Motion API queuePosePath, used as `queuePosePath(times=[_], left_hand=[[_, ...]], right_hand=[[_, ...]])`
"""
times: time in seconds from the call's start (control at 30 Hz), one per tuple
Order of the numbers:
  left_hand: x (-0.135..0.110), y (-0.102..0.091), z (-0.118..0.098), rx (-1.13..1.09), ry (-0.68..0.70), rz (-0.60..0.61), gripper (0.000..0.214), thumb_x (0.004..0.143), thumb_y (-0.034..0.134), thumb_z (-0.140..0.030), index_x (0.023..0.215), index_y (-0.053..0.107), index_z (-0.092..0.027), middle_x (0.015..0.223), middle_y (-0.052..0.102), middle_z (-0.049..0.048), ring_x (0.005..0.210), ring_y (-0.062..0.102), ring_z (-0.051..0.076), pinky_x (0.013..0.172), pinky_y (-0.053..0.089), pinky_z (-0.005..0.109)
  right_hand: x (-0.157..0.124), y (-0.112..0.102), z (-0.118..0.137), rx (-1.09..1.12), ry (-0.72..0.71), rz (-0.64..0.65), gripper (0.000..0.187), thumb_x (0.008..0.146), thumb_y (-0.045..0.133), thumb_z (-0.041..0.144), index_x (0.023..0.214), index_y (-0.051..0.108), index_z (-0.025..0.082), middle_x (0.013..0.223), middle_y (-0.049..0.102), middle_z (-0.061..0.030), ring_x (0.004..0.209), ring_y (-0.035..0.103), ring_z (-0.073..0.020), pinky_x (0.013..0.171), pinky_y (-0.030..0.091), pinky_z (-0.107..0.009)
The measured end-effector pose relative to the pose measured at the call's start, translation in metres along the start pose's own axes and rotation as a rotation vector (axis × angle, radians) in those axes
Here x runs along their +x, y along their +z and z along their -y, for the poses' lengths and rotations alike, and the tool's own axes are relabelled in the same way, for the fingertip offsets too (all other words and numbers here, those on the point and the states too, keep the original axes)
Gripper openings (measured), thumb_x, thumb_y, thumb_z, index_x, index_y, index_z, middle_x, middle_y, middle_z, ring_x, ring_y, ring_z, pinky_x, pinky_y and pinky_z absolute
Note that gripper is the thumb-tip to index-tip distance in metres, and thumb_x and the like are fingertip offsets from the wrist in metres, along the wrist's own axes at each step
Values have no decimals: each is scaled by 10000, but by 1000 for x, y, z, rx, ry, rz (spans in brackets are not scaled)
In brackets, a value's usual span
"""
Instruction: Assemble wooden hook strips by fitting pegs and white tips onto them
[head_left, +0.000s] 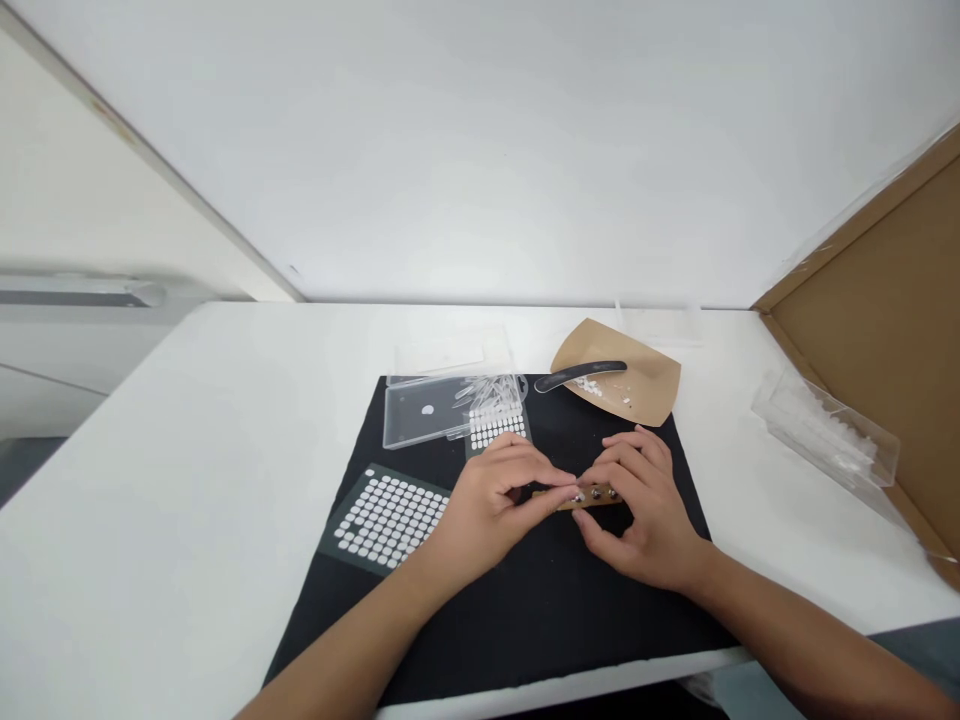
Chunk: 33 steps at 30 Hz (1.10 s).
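Observation:
Both hands meet over the middle of a black mat (525, 610) on a white table. My right hand (645, 510) grips a narrow brown strip (592, 497) that carries a row of small studs, fingers curled round its right end. My left hand (491, 500) has its fingers pinched together at the strip's left end, touching it; anything between the fingertips is too small to name. A dark sheet of white round dots (390, 517) lies just left of my left hand. A smaller dot sheet (495, 430) sits just beyond the hands.
A clear plastic box (427, 412) with clear nail tips spilling from it lies at the mat's far edge. Brown paper (637, 385) with white bits and a black nail file (577, 375) sits behind the hands. A clear tray (825, 435) and a cardboard panel (892, 330) stand right.

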<state>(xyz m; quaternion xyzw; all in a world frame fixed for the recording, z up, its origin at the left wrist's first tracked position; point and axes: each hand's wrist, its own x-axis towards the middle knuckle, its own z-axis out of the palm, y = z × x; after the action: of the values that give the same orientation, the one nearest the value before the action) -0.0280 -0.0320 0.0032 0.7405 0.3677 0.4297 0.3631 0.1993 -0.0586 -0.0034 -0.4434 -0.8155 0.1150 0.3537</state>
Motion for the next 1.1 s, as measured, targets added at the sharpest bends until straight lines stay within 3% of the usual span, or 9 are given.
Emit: queuePosePath(times=[0.1,0.27,0.53,0.7,0.93,1.1], left_hand=[[-4,7,-1,-86,-77,-76,70,899,875,-297,941,867,-241,788,784,28,742,637,165,654,489,276],[-9,15,-2,-202,-179,-75,100,854,908,-317,929,885,-254,799,752,47,717,642,159,560,465,240],[-5,10,-6,-195,-116,13,61,909,852,-271,940,870,-222,796,771,56,749,655,167,700,528,282],[-5,8,-10,-235,-200,38,95,887,860,-294,915,861,-203,802,756,63,658,595,135,574,449,243],[-6,8,-10,-310,-311,81,158,882,852,-318,840,826,-168,806,740,67,634,578,116,561,415,229],[-4,6,-11,-307,-261,130,166,916,819,-324,861,834,-168,834,751,85,681,617,138,597,460,238]], right_hand=[[-2,-1,-1,37,-57,-3,203,942,732,340,1115,680,249,994,734,-37,1180,631,-308,1175,346,-566],[-3,1,-5,31,-131,-27,30,1036,674,270,1027,665,243,918,746,-1,1113,657,-247,1180,346,-522],[-2,-1,-5,-64,-220,-54,135,1077,575,222,972,660,228,833,718,16,1003,649,-203,1179,323,-486],[-3,-1,-4,-90,-236,-77,145,1084,583,237,971,674,234,806,714,26,994,638,-201,1189,296,-479],[-6,0,-6,-117,-248,-116,148,1082,586,233,974,686,240,791,718,32,986,646,-203,1184,292,-479],[-7,-1,-6,-111,-255,-124,155,1079,585,223,971,694,240,792,727,31,983,648,-201,1185,293,-483]])
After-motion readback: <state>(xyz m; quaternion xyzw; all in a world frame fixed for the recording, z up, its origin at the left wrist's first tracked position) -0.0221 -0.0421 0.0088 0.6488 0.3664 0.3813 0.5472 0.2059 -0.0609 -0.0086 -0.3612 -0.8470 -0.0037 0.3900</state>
